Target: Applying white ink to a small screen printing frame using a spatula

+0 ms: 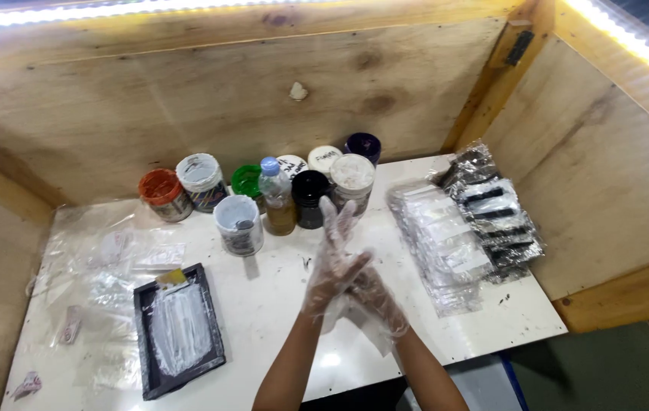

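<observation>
Both of my hands wear thin clear plastic gloves and meet above the middle of the white table (264,304). My left hand (332,262) points away from me with its fingers stretched and apart, the tips just in front of a black jar (311,199). My right hand (379,304) lies against the left palm and wrist from the right. Whether its fingers pinch the glove is unclear. Neither hand holds an object off the table.
A row of jars stands at the back: orange-lidded (162,194), white-lidded (201,181), green (248,181), purple (362,144), plus a small bottle (277,198) and a white cup (238,225). A black tray (143,335) lies left, stacked clear packets (454,247) right. Wooden walls enclose the table.
</observation>
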